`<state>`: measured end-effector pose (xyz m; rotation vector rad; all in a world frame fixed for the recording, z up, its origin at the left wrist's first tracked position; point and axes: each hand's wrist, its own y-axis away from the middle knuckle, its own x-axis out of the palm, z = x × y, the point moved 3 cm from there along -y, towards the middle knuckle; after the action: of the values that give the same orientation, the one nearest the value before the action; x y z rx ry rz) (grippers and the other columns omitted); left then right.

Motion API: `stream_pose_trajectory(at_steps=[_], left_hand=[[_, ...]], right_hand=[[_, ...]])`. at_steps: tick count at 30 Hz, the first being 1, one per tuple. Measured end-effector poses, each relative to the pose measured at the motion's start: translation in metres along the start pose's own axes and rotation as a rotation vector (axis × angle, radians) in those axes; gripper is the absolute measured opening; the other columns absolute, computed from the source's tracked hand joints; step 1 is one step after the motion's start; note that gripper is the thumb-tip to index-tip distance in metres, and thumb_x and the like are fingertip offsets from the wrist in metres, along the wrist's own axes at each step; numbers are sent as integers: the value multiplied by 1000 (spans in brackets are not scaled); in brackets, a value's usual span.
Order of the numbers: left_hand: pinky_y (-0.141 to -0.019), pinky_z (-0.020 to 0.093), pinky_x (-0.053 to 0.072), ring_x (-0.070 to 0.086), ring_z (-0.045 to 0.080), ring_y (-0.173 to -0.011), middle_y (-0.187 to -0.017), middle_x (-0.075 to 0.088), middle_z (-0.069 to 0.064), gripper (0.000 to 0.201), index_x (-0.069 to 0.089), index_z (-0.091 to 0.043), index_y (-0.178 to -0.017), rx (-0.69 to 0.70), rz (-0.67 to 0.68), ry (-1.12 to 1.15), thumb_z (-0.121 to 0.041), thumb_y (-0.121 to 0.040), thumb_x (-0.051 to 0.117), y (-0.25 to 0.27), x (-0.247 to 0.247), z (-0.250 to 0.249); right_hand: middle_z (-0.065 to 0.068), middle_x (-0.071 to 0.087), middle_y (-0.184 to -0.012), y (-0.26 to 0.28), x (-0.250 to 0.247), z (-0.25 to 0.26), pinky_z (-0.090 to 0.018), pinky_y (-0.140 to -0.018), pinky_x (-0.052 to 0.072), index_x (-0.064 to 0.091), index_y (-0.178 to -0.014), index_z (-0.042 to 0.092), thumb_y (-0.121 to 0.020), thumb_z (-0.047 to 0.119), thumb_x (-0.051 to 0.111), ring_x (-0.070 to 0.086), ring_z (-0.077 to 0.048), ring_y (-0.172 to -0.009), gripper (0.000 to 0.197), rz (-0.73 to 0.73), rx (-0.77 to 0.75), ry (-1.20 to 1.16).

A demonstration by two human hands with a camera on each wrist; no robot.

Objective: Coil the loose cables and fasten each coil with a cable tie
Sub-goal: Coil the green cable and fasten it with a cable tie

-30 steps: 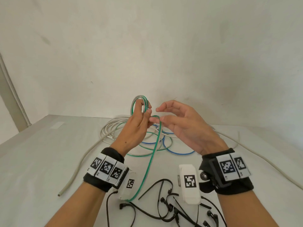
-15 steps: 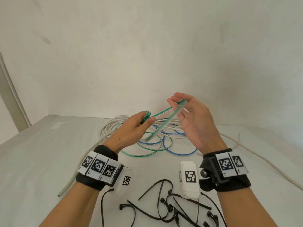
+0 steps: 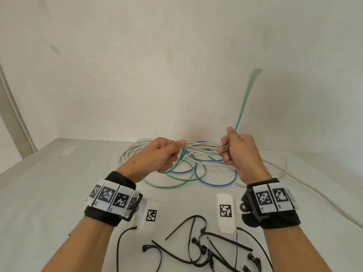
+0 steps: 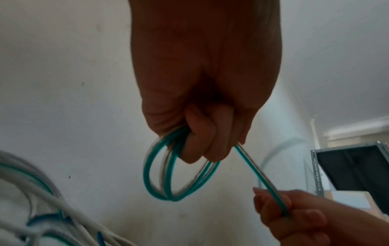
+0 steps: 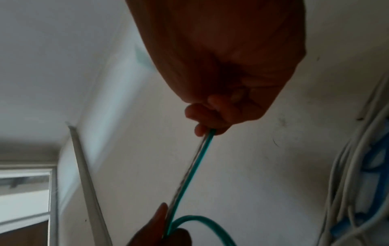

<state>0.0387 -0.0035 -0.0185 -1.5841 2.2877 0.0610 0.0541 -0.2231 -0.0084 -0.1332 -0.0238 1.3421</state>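
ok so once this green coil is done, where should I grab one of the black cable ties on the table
Probably the plain strap, mid-length, pinched from above. The black cable ties lie flat and crossed in a heap on the table near the wrists, so a lone strap at the heap's edge should lift free most cleanly. Both hands are occupied: left hand holds the green coil, right hand its free length.
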Motion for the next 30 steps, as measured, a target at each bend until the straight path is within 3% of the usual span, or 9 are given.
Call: stream_pose_trajectory(at_steps=[5, 8, 11, 13, 15, 18, 21, 26, 30], left_hand=[[-46, 25, 9, 8, 11, -49, -61, 10, -5, 48, 17, -21, -74, -105, 10, 183, -38, -108, 47, -2, 0, 8], [-42, 21, 11, 9, 9, -46, -61, 11, -6, 48, 19, -24, -73, -153, -16, 254, -41, -108, 47, 0, -6, 10], [-42, 21, 10, 10, 9, -46, -61, 12, -6, 45, 26, -26, -70, -174, 5, 278, -44, -107, 46, 2, -2, 6], [-45, 23, 8, 8, 11, -49, -63, 10, -4, 46, 27, -26, -69, -167, 37, 268, -46, -106, 46, 3, 5, -1], [-46, 25, 6, 7, 12, -50, -64, 9, -3, 47, 24, -26, -69, -145, 51, 241, -46, -106, 46, 3, 10, -8], [-47, 26, 6, 8, 12, -49, -63, 10, -2, 51, 29, -26, -63, -114, 44, 215, -46, -107, 43, 1, 12, -12], [-46, 26, 8, 10, 12, -49, -60, 13, -2, 53, 30, -25, -62, -65, 23, 181, -45, -109, 41, 2, 11, -15], [-50, 29, 13, 13, 18, -53, -63, 16, 2, 52, 26, -22, -65, 41, -28, 54, -45, -111, 37, 4, 8, -20], [-47, 23, 17, 13, 16, -51, -60, 16, -1, 50, 24, -21, -66, 95, -39, 109, -41, -111, 38, 4, 9, -23]], right_hand=[[-5, 63, -61, 3, 4, -3, -15, -37, 38, 62, -97, 0, -108, 19, 55, 46, -5, -37, 23, 151, 193, -315], [-22, 74, -88, 2, 5, 8, -17, -61, 58, 60, -107, -12, -100, 0, 62, 76, -16, -69, 14, 166, 113, -672], [-31, 73, -98, -1, 8, 6, -24, -77, 62, 21, -152, -11, -98, -14, 57, 78, -28, -91, 66, 97, -14, -812], [-29, 72, -98, 0, 10, 5, -28, -83, 62, 17, -153, 7, -97, -15, 56, 78, -27, -87, 72, 49, -120, -691], [-24, 73, -102, 4, 13, 6, -32, -87, 61, 27, -148, 26, -94, -11, 62, 76, -26, -89, 74, 49, -296, -385], [-4, 72, -110, 12, 23, 11, -24, -87, 57, 43, -145, 49, -94, 1, 66, 73, -14, -94, 74, 125, -544, 115], [6, 64, -116, 19, 37, 13, -11, -80, 49, 52, -145, 47, -99, 5, 59, 65, -4, -101, 62, 202, -671, 352], [2, 64, -115, 21, 45, 6, -32, -89, 56, 69, -129, 29, -103, 6, 53, 64, -8, -100, 38, 235, -760, 476], [3, 66, -108, 16, 41, 7, -35, -83, 57, 70, -115, 23, -105, 16, 55, 68, -13, -92, 19, 153, -791, 487]])
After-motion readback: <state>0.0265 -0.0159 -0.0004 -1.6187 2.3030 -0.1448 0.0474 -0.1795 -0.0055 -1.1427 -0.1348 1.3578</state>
